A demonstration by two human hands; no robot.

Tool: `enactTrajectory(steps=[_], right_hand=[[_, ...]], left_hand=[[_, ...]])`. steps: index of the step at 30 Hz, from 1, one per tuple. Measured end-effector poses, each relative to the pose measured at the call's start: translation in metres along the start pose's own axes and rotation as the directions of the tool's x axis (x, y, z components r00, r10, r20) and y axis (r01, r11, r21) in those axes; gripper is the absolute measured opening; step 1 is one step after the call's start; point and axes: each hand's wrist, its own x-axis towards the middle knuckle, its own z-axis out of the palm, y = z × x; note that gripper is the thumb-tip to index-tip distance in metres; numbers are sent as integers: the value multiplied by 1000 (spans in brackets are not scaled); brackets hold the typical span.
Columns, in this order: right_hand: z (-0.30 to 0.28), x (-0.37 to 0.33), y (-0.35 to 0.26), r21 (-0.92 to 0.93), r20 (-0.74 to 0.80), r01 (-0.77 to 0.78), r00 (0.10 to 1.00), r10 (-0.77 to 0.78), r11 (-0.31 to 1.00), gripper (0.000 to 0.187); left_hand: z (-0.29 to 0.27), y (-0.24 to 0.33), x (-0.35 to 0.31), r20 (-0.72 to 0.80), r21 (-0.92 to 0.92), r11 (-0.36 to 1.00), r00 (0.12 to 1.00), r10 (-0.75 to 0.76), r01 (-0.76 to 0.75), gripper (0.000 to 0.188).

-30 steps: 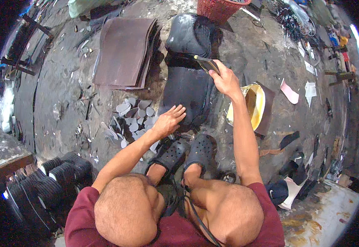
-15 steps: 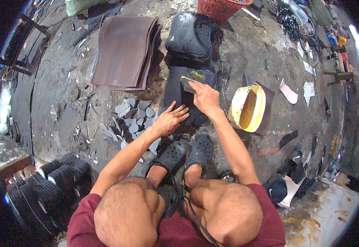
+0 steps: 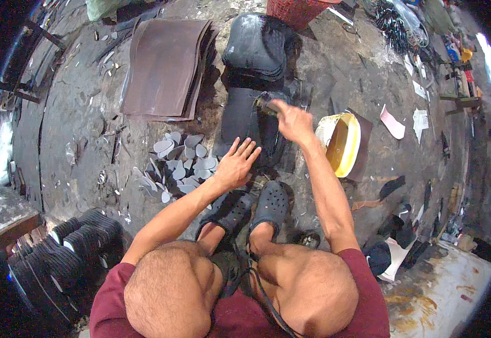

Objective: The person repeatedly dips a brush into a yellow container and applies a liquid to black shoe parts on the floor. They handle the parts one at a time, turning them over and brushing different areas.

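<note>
Sweeping low over the black rubbery sheet (image 3: 239,112), the right hand (image 3: 295,123) now works on the sheet's far right part; a second ago it was raised above that spot, the yellow-smeared edge of its tool turned away from the surface. Its fingers are clamped on the flat, dark, thin-bladed tool (image 3: 269,101), which is blurred, so its exact outline cannot be told. Half a second ago a bright yellow patch lay just beyond the blade; now only faint yellowish traces show near it, which suggests that the smear has been drawn out into a thin film on that side, while the left part of the sheet looks dull and uncoated.

The left hand (image 3: 239,163) has stayed at the sheet's near edge, palm down, fingers apart and gripping nothing, apparently steadying it.

The sheet lies on the stained grey floor (image 3: 82,107), just on the near side of a stack of glossy black rounded pads (image 3: 254,48). To its right, the cut-open white and yellow plastic container (image 3: 356,143) of amber liquid sits unmoved. To the left are a heap of small grey rounded pieces (image 3: 179,171) and a stack of brown rectangular sheets (image 3: 160,67).
</note>
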Motion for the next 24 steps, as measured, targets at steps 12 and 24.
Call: enactTrajectory(steps=[12, 24], right_hand=[[-13, 42, 17, 119, 98, 1, 995, -13, 993, 42], [6, -9, -18, 51, 197, 124, 972, -132, 991, 40]], left_hand=[[10, -1, 17, -64, -6, 1000, 998, 0, 0, 89], [7, 9, -13, -100, -109, 993, 993, -60, 49, 62]])
